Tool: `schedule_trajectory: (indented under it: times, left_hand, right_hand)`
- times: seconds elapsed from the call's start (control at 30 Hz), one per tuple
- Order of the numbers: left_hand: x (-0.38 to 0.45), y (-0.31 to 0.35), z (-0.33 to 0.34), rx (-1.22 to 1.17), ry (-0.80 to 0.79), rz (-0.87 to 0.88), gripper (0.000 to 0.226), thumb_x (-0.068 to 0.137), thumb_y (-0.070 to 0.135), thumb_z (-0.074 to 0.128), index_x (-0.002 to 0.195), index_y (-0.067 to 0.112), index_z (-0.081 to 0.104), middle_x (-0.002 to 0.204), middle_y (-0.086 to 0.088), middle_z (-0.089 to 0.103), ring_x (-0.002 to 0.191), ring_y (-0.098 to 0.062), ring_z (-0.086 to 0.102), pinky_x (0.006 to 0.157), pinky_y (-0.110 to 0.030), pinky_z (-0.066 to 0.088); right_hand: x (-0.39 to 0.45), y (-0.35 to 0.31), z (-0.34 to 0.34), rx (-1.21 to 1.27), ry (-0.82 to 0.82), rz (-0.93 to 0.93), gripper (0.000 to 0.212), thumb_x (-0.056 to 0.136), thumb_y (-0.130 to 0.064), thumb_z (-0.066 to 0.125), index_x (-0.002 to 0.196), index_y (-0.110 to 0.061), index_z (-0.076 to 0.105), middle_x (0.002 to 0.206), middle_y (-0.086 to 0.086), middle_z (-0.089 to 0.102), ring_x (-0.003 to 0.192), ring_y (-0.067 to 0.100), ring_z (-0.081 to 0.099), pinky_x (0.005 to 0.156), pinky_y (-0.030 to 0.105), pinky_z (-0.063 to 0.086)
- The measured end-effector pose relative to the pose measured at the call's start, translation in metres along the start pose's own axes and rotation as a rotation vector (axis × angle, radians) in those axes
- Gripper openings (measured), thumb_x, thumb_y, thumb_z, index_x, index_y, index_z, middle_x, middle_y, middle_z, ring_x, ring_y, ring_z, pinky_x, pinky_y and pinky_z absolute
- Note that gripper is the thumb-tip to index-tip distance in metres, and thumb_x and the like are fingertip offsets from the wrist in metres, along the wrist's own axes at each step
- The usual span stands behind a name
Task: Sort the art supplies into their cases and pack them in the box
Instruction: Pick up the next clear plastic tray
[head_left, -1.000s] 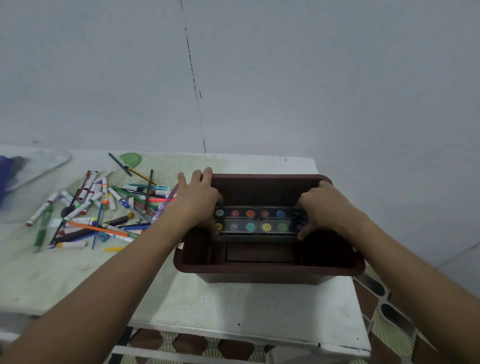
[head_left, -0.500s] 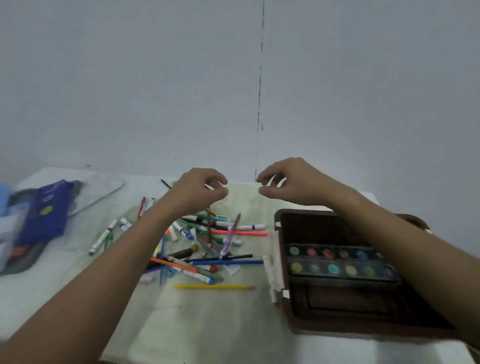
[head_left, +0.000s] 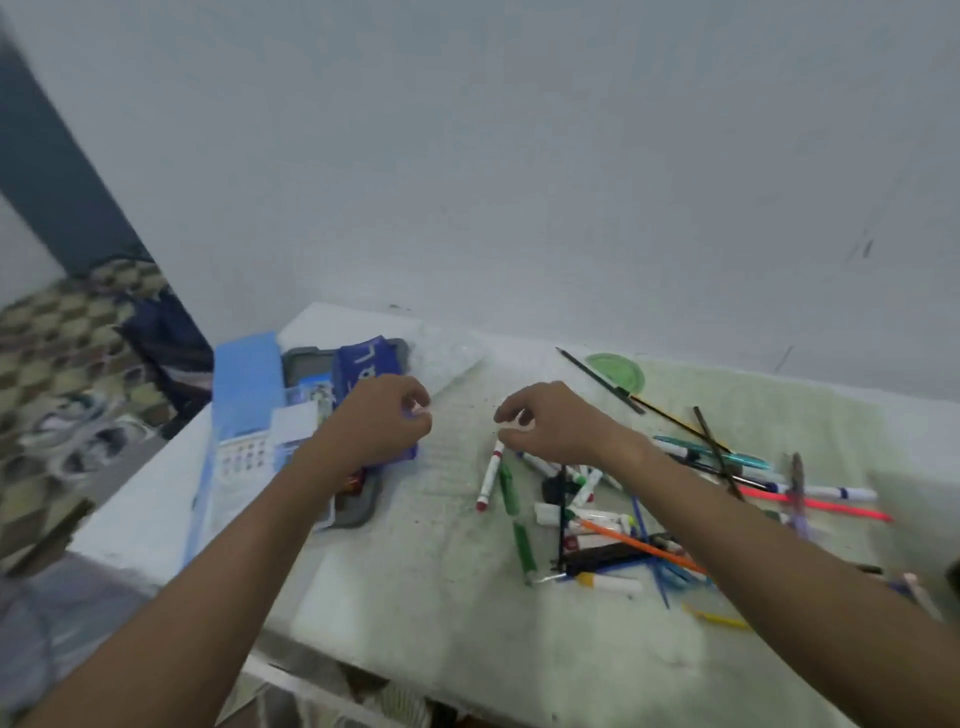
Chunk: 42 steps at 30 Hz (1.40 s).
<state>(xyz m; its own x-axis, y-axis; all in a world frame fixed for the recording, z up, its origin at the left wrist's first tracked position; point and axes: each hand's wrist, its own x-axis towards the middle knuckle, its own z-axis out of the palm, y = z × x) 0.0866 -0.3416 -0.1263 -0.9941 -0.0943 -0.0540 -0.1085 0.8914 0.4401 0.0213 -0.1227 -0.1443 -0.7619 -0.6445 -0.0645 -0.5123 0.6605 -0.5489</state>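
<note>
Both hands hover above the table (head_left: 415, 597), apart from each other, fingers loosely curled and grasping nothing. The left hand (head_left: 376, 421) hangs over the blue pencil case (head_left: 363, 364); the right hand (head_left: 550, 423) hangs just left of the heap of markers and pens (head_left: 613, 525).

Taking the heap as landmark: a red-capped white marker (head_left: 489, 475) and a green marker (head_left: 511, 491) lie at its left edge, below the right hand. An orange pen (head_left: 639, 543) crosses its middle. A pink pen (head_left: 810, 503) and a teal pen (head_left: 711, 451) lie to its right. A yellow pen (head_left: 717, 618) rests at its near side. Behind it, a black pencil (head_left: 597, 379) lies across a green round stain (head_left: 618, 370) on the tabletop.

Well left of the heap sits a grey tray (head_left: 358, 512) bearing the blue pencil case, and beside it — at the table's left edge — a light blue case (head_left: 244, 384). The view is blurred; finer detail cannot be told.
</note>
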Motion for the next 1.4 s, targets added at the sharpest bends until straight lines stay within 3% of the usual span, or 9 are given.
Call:
schedule_trajectory:
  times: [0.17,0.47,0.6,0.77,0.9,1.0,1.13,1.23,1.4]
  left_hand:
    - [-0.011,-0.045,-0.008,0.047,-0.013,-0.043,0.027,0.089,0.026,0.059,0.113,0.015,0.064,0.115,-0.005,0.064,0.099,-0.02,0.059,0.083,-0.026,0.043]
    - [-0.013,-0.045,0.036,0.043,-0.006,-0.105,0.029,0.088,0.038,0.06,0.107,0.016,0.064,0.112,0.0,0.063,0.098,-0.02,0.058,0.079,-0.03,0.051]
    - [-0.015,-0.04,0.058,-0.017,0.009,-0.167,0.03,0.087,0.034,0.06,0.111,0.017,0.059,0.114,-0.004,0.059,0.094,-0.02,0.057,0.079,-0.031,0.051]
    - [-0.006,-0.038,0.06,-0.276,0.075,-0.136,0.032,0.086,0.012,0.061,0.117,0.013,0.059,0.106,-0.007,0.063,0.079,-0.019,0.064,0.067,-0.03,0.058]
    - [-0.002,-0.034,0.063,-0.201,0.09,-0.144,0.034,0.085,0.017,0.061,0.119,0.016,0.058,0.11,-0.005,0.06,0.082,-0.017,0.059,0.071,-0.029,0.056]
    - [-0.001,-0.033,0.069,-0.262,0.032,-0.195,0.038,0.084,0.016,0.064,0.121,0.016,0.056,0.107,-0.006,0.061,0.077,-0.015,0.061,0.062,-0.024,0.052]
    - [-0.005,-0.03,0.072,-0.421,-0.01,-0.16,0.041,0.084,0.017,0.068,0.124,0.015,0.056,0.093,-0.003,0.066,0.074,-0.012,0.063,0.054,-0.018,0.051]
    - [-0.006,-0.021,0.061,-0.519,0.044,-0.105,0.044,0.085,0.022,0.068,0.126,0.016,0.053,0.09,0.001,0.069,0.071,-0.012,0.066,0.049,-0.019,0.05]
    - [0.0,-0.003,0.036,-0.492,0.277,-0.047,0.049,0.092,0.038,0.058,0.135,0.022,0.042,0.104,0.0,0.06,0.091,-0.013,0.057,0.074,-0.028,0.045]
  right_hand:
    - [0.031,-0.02,0.044,0.022,-0.006,0.036,0.033,0.085,-0.027,0.063,0.116,-0.015,0.065,0.12,0.003,0.062,0.094,0.008,0.052,0.08,0.017,0.036]
    - [0.046,-0.017,0.078,-0.018,0.101,0.265,0.053,0.087,-0.027,0.064,0.134,-0.007,0.05,0.136,0.013,0.049,0.125,0.024,0.046,0.102,0.029,0.036]
    - [0.047,-0.017,0.085,0.05,0.142,0.288,0.051,0.085,-0.023,0.066,0.132,-0.01,0.051,0.128,0.01,0.056,0.115,0.021,0.053,0.093,0.024,0.04]
    - [0.044,-0.013,0.082,0.249,0.301,0.318,0.042,0.079,-0.009,0.068,0.12,-0.011,0.062,0.097,0.002,0.061,0.079,0.012,0.056,0.065,0.014,0.042]
    - [0.04,-0.011,0.08,0.162,0.231,0.374,0.046,0.082,-0.019,0.068,0.126,-0.013,0.058,0.111,0.005,0.062,0.097,0.018,0.058,0.082,0.024,0.045]
    - [0.04,-0.008,0.088,0.126,0.186,0.391,0.05,0.082,-0.022,0.069,0.128,-0.007,0.055,0.109,0.009,0.065,0.099,0.021,0.061,0.09,0.032,0.051]
    - [0.037,-0.005,0.087,0.146,0.299,0.372,0.039,0.085,-0.011,0.061,0.123,-0.005,0.061,0.097,0.005,0.066,0.085,0.012,0.059,0.077,0.018,0.045]
    - [0.029,-0.006,0.068,0.212,0.463,0.314,0.033,0.089,-0.009,0.055,0.12,-0.004,0.064,0.111,0.01,0.068,0.087,0.011,0.06,0.08,0.017,0.046]
    - [-0.011,0.006,0.03,0.189,0.565,0.227,0.024,0.091,-0.015,0.057,0.112,-0.01,0.068,0.106,0.003,0.069,0.069,0.008,0.065,0.073,0.021,0.054]
